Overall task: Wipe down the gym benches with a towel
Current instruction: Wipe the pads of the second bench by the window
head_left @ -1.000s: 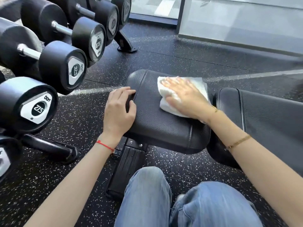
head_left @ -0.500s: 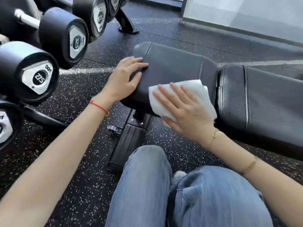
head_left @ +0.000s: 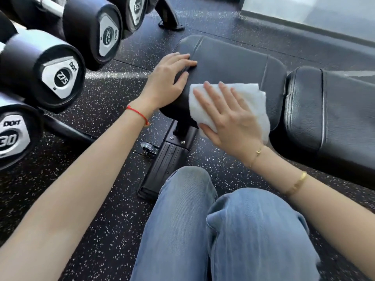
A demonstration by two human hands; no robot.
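Pressing the soft, light towel (head_left: 233,104) flat under your open right hand (head_left: 229,120), you brace the pad (head_left: 233,59) with your open left hand (head_left: 168,82).

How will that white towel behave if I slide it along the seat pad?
Probably floppy: the white towel drapes over the seat pad edge. It may bunch unless the right hand stays flat. It looks light, and should glide on the smooth black upholstery.
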